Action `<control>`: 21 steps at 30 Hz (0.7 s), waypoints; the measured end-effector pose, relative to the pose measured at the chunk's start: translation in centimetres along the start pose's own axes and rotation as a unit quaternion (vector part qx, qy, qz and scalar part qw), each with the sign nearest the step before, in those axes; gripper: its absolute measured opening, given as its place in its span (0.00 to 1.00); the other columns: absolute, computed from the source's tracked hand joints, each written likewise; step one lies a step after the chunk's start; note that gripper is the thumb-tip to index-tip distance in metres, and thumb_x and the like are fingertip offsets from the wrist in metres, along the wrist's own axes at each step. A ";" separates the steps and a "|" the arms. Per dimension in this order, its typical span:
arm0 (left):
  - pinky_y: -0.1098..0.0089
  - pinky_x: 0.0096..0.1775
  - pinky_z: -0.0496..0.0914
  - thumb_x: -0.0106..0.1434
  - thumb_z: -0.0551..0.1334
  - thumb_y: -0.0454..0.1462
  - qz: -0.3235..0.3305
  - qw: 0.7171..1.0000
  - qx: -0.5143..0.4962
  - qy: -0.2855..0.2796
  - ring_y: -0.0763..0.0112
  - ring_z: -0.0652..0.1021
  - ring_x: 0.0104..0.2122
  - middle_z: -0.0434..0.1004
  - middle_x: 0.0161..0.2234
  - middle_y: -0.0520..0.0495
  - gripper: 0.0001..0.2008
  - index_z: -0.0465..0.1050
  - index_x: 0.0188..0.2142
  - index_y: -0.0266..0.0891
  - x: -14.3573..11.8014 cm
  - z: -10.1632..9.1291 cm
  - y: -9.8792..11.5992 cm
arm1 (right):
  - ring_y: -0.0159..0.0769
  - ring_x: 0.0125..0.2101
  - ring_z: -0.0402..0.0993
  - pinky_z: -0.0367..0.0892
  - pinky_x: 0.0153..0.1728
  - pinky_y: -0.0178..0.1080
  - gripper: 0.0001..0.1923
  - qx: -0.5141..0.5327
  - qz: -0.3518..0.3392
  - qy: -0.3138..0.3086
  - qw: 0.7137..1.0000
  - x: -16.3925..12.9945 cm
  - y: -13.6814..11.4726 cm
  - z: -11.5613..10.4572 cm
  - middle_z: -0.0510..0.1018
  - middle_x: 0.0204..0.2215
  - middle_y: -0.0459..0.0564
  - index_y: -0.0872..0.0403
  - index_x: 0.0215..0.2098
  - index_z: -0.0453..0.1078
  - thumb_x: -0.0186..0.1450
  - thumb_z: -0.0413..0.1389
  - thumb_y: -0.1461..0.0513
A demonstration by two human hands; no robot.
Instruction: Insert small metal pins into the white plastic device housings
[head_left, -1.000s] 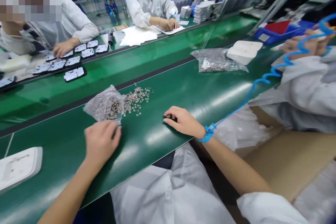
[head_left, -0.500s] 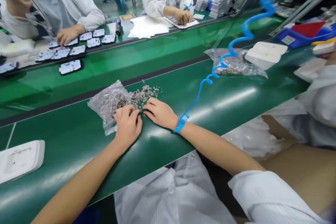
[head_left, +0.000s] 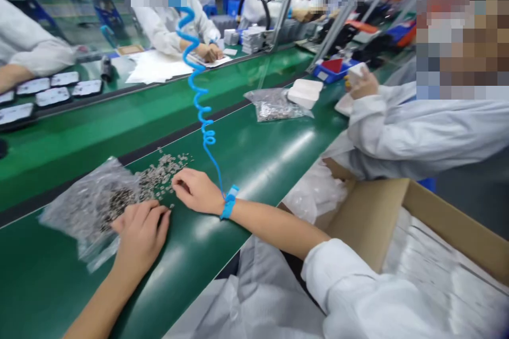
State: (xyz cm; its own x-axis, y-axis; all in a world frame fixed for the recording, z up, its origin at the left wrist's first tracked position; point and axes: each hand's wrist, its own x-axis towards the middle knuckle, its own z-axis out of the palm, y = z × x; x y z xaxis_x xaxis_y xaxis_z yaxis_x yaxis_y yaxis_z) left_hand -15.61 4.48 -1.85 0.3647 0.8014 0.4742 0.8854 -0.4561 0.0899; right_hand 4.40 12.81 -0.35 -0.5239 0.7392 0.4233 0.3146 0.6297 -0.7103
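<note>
My left hand lies over the near edge of a clear plastic bag, fingers spread and bent, the thumb apart. Small metal parts spill from the bag's mouth into a loose pile on the green work surface. Just right of that pile is my right hand, its fingers curled round toward the thumb; whatever may be between the tips is too small to make out. A blue wrist strap with a coiled blue cord is on my right wrist.
Farther along lie another bag of parts and a white tray. A co-worker's hand holds a white piece at right. An open cardboard box stands low at right. Other people work across the green divider.
My view has swung to the right, bringing the co-worker and the cardboard box into sight. My right hand has drawn slightly away from my left, its fingers more curled.
</note>
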 end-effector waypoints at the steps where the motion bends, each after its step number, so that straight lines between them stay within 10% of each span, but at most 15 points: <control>1: 0.56 0.47 0.66 0.73 0.57 0.41 0.011 1.000 -0.002 0.009 0.53 0.73 0.44 0.75 0.43 0.39 0.10 0.74 0.41 0.38 0.0 0.2 -0.3 | 0.33 0.39 0.74 0.69 0.44 0.35 0.08 0.040 0.013 0.023 0.999 -0.1 0.1 -0.2 0.76 0.36 0.48 0.56 0.46 0.70 0.71 0.50 0.65; 11: 0.56 0.43 0.68 0.73 0.56 0.39 0.086 0.993 -0.033 0.070 0.53 0.75 0.39 0.75 0.39 0.39 0.06 0.67 0.43 0.38 0.5 0.3 -1.1 | 0.28 0.27 0.77 0.73 0.32 0.31 0.06 0.337 0.229 0.152 0.900 1.0 1.5 -1.1 0.76 0.29 0.41 0.53 0.43 0.72 0.68 0.57 0.65; 21: 0.56 0.42 0.68 0.73 0.54 0.45 0.041 0.997 -0.032 0.051 0.52 0.76 0.38 0.76 0.37 0.41 0.12 0.68 0.41 0.41 -0.4 1.4 -2.2 | 0.32 0.35 0.82 0.76 0.41 0.35 0.06 0.202 0.226 0.178 0.936 0.6 2.8 -1.0 0.77 0.35 0.46 0.53 0.34 0.77 0.67 0.58 0.68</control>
State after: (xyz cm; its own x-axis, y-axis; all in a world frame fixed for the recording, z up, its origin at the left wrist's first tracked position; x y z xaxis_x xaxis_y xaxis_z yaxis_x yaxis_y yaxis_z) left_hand -17.32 5.74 -3.46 0.4013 0.7174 0.5694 0.8320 -0.5455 0.1009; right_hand 5.78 15.24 -1.55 -0.0903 0.9863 0.1383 0.0777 0.1455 -0.9863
